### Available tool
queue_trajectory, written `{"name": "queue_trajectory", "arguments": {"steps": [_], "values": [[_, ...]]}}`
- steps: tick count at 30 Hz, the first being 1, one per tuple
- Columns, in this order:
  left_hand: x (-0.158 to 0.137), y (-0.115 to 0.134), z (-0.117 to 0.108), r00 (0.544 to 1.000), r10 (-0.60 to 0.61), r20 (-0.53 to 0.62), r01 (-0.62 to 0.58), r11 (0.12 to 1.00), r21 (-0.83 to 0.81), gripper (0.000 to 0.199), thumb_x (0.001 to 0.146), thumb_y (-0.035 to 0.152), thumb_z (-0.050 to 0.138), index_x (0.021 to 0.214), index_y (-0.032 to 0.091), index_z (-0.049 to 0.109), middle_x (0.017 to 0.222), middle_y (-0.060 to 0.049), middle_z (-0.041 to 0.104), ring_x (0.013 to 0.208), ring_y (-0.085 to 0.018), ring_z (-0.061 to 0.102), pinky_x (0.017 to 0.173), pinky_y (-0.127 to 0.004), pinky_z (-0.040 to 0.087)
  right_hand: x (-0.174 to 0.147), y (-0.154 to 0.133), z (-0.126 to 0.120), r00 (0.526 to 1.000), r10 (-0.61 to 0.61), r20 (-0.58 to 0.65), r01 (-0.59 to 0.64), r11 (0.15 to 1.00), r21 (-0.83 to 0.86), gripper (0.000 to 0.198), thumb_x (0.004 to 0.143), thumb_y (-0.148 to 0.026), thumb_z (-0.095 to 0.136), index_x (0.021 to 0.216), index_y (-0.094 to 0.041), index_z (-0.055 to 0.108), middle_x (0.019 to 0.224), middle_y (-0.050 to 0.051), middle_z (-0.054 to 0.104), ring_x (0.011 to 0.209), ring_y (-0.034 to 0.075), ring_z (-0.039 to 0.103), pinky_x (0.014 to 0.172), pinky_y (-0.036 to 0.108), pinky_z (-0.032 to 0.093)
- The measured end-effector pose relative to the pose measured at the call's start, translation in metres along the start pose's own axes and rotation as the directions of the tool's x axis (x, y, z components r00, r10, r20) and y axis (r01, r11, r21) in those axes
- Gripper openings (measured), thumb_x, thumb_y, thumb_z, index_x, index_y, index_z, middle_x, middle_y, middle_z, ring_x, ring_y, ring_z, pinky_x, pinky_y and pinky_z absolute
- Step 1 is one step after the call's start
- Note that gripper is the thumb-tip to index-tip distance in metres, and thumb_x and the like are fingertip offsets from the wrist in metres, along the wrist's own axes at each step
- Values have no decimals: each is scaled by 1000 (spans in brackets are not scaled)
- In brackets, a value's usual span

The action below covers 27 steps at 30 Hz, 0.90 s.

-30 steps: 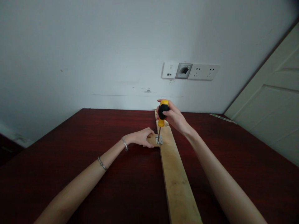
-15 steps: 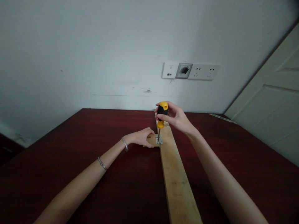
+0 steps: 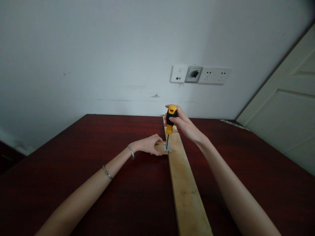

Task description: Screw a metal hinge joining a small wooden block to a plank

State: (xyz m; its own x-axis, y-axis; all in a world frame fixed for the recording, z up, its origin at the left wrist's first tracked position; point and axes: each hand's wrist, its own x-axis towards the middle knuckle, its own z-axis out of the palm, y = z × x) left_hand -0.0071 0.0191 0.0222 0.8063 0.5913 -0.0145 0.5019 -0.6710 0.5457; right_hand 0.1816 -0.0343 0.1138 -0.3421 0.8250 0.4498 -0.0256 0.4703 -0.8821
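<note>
My right hand is wrapped round the yellow and black handle of a screwdriver, which stands nearly upright with its shaft pointing down. The tip meets a small silver metal hinge, though the screw under it is too small to make out. This hinge bridges a short wooden block and a long pale wooden board. Thumb and fingers of my left hand grip the short block from its left side, against the board's left edge.
Beneath everything is a dark red wooden tabletop. A white wall rises behind it, with a row of sockets above the table. A white panelled door stands at the right, near a thin strip on the back edge.
My right hand has shifted its fingers and turned the screwdriver handle a little. The left hand, block, hinge and board stay in place.
</note>
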Motion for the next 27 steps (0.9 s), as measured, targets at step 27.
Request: {"name": "queue_trajectory", "arguments": {"steps": [27], "values": [[-1,2,-1,1000,-2,1,2,1000,-17,53,63,39,75,108,16,57,105,-7,52,86,-18,56,75,-30,48,-1,3,10,998,-12,-59,8,997,-75,43,87,-28,46,128,-29,35,86,-1,52,73,14,56,71,34,49]]}}
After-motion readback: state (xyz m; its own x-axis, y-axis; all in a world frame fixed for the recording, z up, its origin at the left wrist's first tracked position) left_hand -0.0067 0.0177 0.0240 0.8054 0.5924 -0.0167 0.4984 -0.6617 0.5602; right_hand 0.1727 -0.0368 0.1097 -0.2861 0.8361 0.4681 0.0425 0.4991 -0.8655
